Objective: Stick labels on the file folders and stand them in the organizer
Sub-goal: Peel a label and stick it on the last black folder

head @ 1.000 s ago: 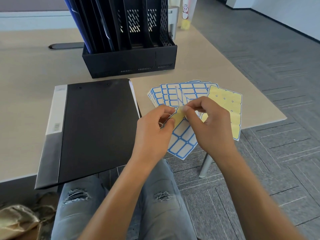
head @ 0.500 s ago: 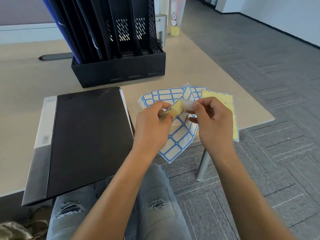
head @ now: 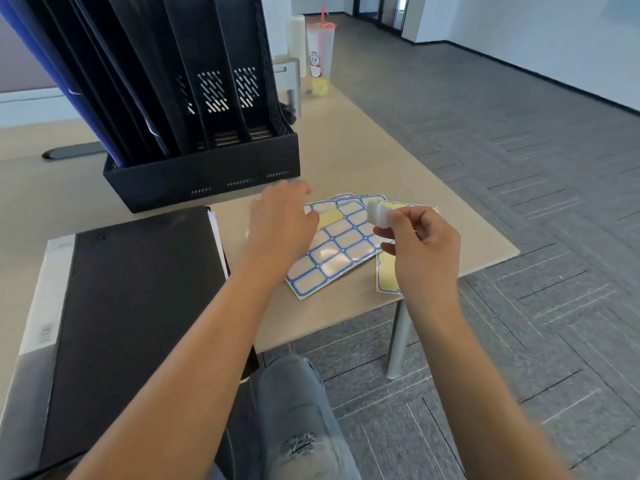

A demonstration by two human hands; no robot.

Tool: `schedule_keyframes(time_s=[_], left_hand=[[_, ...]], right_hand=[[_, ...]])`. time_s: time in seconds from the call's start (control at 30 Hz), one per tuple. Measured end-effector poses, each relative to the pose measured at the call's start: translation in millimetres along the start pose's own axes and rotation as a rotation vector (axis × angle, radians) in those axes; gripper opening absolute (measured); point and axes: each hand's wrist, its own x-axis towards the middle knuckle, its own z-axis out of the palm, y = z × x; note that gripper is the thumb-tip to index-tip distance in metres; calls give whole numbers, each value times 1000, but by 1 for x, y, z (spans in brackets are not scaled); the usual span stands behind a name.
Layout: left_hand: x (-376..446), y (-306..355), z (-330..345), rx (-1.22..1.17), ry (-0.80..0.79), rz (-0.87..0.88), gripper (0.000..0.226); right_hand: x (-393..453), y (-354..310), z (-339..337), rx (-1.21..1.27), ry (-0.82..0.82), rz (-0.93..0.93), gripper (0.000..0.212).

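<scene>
A black file folder (head: 138,306) with a grey-white spine lies flat on the desk at the left. Behind it stands the black organizer (head: 204,174), with several folders upright in its left slots. A blue-bordered label sheet (head: 339,247) lies on the desk over a fan of other sheets. My left hand (head: 284,220) hovers over that sheet's left end, fingers relaxed and blurred. To the right, my right hand (head: 419,244) pinches a small white peeled label (head: 379,213) between thumb and forefinger, above the sheets.
A yellow backing sheet (head: 386,275) lies under my right hand near the desk's right edge. A plastic cup with a red straw (head: 320,53) stands at the far corner beside a metal bracket (head: 289,81). Grey carpet lies to the right; my knees are below the desk (head: 450,216).
The peeled label has come off in my right hand. My left hand has let the sheet drop onto the desk and moved left and forward. The view has tilted upward.
</scene>
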Motion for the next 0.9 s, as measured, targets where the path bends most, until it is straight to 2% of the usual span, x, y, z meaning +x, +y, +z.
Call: schedule_keyframes(time_s=[0.03,0.13,0.23,0.37,0.53,0.67,0.9], left_hand=[[-5,1,-1,-61,41,16,30],[-38,10,-5,-437,141,36,16],[-71,15,-5,-630,117,36,20],[-88,5,-4,-699,99,25,29],[-103,-16,-23,-840,178,-118,17],[-115,-44,-38,-865,276,-206,11],[-141,-87,-65,-968,374,-328,13]], right_hand=[[0,3,2,-13,-4,3,14],[-2,9,10,-32,-25,-3,13],[-10,6,20,-30,-79,-33,11],[-31,-3,36,-24,-174,-100,12],[-51,-9,51,-85,-328,-170,14],[-67,-12,65,-99,-498,-261,22],[-86,-10,103,-136,-483,-157,9]])
